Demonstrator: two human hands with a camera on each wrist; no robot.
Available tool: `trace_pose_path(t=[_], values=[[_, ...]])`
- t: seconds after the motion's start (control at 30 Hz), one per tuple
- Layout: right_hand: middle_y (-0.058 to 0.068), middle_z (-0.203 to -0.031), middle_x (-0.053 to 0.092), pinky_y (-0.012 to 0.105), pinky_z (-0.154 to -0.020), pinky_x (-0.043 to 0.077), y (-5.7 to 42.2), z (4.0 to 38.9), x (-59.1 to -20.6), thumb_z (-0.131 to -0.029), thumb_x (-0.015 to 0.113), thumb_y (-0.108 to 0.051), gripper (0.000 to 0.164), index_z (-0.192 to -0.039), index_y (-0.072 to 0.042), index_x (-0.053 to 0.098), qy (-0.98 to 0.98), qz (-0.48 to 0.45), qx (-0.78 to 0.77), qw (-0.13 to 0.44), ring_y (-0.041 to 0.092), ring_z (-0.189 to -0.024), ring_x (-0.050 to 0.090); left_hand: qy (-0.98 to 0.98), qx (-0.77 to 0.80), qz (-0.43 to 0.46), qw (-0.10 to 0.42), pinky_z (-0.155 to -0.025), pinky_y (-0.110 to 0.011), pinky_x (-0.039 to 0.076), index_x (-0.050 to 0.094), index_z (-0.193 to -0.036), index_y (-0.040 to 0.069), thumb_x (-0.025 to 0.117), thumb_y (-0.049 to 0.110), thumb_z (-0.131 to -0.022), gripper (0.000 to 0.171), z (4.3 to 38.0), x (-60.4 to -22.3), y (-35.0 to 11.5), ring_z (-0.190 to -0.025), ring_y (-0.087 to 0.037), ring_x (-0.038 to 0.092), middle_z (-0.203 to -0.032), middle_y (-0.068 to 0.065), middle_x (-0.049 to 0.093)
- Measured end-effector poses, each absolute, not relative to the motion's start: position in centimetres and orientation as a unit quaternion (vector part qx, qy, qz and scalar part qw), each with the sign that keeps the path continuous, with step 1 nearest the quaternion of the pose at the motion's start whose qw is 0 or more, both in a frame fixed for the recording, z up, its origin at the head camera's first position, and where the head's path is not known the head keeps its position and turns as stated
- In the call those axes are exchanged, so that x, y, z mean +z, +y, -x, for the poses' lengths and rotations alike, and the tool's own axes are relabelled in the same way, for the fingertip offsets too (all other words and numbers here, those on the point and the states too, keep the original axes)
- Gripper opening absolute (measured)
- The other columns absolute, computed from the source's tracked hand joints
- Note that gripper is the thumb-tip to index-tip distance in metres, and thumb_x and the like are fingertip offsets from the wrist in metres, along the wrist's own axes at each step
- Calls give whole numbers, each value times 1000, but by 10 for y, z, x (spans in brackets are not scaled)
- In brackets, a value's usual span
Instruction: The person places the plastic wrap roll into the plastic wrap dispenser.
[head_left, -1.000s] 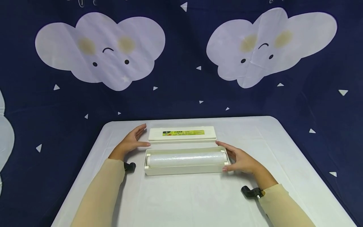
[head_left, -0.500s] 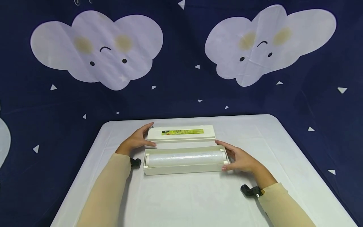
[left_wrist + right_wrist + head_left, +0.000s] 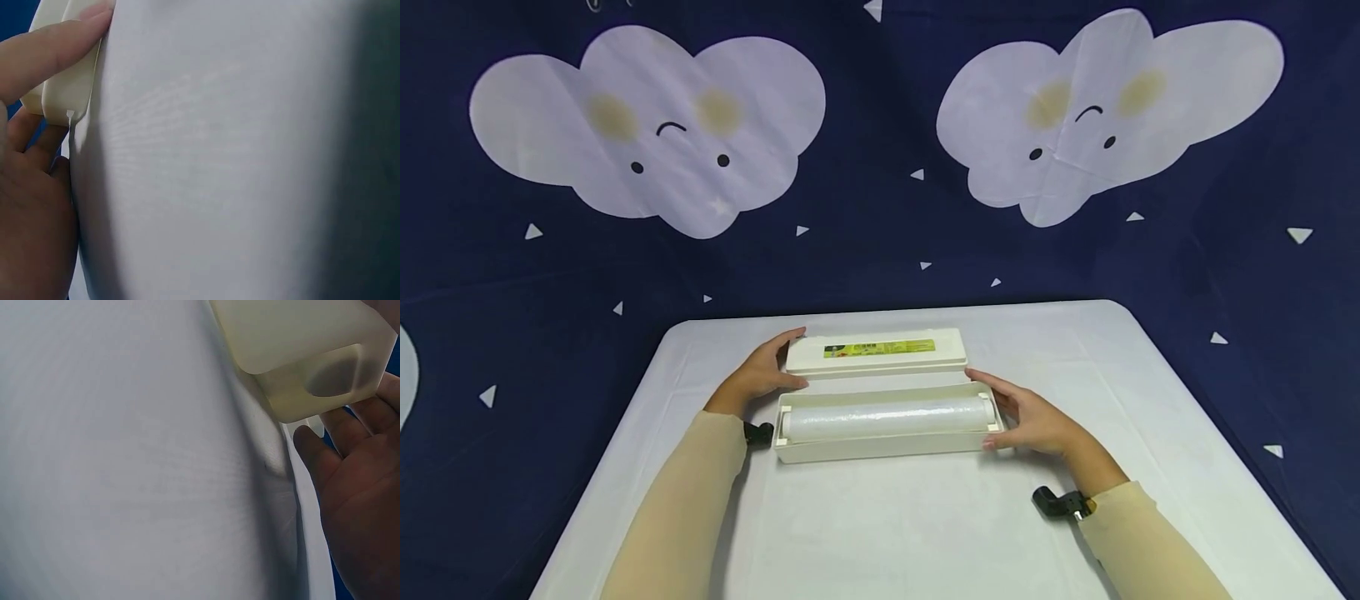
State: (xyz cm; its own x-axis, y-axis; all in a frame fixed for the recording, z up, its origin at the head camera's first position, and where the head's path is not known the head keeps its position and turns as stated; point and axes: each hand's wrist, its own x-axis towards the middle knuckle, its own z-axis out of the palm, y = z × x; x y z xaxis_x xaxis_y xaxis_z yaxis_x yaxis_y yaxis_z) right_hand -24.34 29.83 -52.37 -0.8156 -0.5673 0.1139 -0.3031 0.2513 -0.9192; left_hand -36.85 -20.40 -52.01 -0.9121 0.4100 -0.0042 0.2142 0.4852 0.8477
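A white plastic cling film box (image 3: 880, 447) lies across the table, its top off, with a roll of cling film (image 3: 887, 418) inside. Behind it rests the white lid (image 3: 951, 346), which bears a yellow-green label. My left hand (image 3: 760, 371) grips the lid's left end, thumb at the front and fingers at the far side; the left wrist view shows the thumb (image 3: 56, 53) on the lid's wall (image 3: 72, 94). With my right hand (image 3: 1033, 421) I hold the box's right end, thumb at its front corner. The right wrist view shows the box's end wall (image 3: 281, 394) beside my fingers (image 3: 347, 428).
The white-covered table (image 3: 880, 533) has rounded far corners. Behind it hangs a dark blue cloth (image 3: 865, 275) with printed clouds and small triangles. A black wrist camera (image 3: 760, 434) sits by the left sleeve, another black camera (image 3: 1056, 503) by the right.
My left hand has moved right onto the lid's left end and taken hold of it. The right hand stays at the box, and the whole head view has shifted slightly.
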Motion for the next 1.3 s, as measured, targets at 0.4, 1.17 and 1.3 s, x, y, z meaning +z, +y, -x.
trace_pose_path(t=[0.4, 1.17, 1.3], values=[[11, -171, 25, 23, -115, 32, 298, 243, -525, -75, 98, -11, 114, -167, -9, 30, 780, 279, -547, 122, 37, -153, 26, 834, 521, -161, 86, -124, -49, 20, 48, -155, -1, 101, 1, -64, 105, 365, -522, -205, -153, -34, 30, -163, -16, 41], [12, -171, 24, 21, -115, 30, 296, 242, -523, -77, 96, -8, 112, -166, -8, 30, 775, 282, -553, 118, 37, -154, 25, 719, 648, -244, 53, -111, -23, 39, 60, -139, -13, 88, -24, -66, 79, 357, -518, -204, -152, -32, 32, -162, -20, 41], [13, -171, 25, 22, -116, 30, 296, 242, -525, -76, 96, -7, 113, -166, -7, 29, 775, 280, -554, 117, 38, -154, 25, 722, 649, -233, 54, -113, -23, 38, 60, -142, -9, 88, -23, -69, 79, 356, -517, -203, -153, -27, 31, -162, -15, 42]])
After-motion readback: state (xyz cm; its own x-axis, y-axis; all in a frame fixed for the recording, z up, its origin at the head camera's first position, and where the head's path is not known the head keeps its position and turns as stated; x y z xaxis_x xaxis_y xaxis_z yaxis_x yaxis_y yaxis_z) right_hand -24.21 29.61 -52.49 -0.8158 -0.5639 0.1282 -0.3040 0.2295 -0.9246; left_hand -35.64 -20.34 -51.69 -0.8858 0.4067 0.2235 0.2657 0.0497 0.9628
